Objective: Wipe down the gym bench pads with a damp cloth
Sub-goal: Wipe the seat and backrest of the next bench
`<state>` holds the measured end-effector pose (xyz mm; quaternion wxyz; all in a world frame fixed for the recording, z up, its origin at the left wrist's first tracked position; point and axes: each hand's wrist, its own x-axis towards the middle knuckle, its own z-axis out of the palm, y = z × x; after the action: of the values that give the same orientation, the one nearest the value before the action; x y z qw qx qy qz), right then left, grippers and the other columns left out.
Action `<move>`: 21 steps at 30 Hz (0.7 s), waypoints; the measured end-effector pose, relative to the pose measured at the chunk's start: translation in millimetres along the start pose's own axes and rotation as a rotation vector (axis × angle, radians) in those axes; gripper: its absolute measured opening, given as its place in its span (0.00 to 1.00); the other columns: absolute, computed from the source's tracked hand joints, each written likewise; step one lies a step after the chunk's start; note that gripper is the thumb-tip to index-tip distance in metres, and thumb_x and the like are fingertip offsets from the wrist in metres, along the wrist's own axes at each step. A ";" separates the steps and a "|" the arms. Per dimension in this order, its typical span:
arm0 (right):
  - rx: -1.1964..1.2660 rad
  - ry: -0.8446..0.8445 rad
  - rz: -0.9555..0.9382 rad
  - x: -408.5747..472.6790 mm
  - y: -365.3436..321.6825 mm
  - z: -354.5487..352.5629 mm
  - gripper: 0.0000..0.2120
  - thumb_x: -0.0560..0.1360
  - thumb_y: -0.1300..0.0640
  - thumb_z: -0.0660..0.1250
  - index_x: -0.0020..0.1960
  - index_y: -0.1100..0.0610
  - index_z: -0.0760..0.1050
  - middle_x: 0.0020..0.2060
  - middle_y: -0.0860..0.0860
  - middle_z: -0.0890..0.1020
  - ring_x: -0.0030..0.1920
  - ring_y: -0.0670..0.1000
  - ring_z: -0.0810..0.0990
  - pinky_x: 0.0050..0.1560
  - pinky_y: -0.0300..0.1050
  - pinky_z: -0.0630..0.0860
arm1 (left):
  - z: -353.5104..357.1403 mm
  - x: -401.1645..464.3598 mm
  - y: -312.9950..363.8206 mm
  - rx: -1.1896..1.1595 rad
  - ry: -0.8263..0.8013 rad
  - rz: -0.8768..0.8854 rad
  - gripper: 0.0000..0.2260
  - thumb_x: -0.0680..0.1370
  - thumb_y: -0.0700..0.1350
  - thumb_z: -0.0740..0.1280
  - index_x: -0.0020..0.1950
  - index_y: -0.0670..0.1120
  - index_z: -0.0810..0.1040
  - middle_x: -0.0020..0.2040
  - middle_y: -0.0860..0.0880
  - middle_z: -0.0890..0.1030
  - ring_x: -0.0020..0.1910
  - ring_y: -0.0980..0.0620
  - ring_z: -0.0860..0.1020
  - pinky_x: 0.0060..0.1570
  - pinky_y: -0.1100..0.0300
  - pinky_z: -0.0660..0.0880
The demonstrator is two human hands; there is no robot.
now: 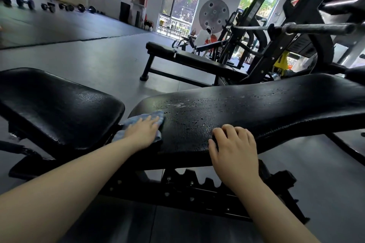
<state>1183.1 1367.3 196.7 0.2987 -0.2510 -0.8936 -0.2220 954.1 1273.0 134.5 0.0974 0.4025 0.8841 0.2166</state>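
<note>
Left hand (143,132) flat on blue cloth (142,122)

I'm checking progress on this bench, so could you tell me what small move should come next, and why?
Probably slide the left hand and cloth rightward along the back pad: the cloth sits at its left end, while droplets still cover the surface ahead. The right hand rests on the near edge.

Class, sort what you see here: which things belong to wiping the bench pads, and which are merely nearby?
Belonging to the job:
blue cloth
long back pad
seat pad
left hand, flat on the cloth
right hand, resting on the back pad's near edge

Merely nearby:
flat bench
barbell
dumbbells
</note>
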 end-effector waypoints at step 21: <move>0.076 -0.226 -0.124 51.2 -26.7 15.7 0.15 0.69 0.47 0.53 0.40 0.49 0.77 0.38 0.48 0.78 0.41 0.55 0.77 0.44 0.52 0.74 | -25.2 123.7 -12.3 -0.092 -0.083 -0.110 0.22 0.83 0.52 0.46 0.77 0.54 0.46 0.78 0.50 0.46 0.76 0.45 0.44 0.71 0.38 0.41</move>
<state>1125.4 1371.4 211.9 0.1912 -0.2071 -0.9432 -0.1761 855.9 1351.4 151.4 0.1642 0.3569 0.8893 0.2342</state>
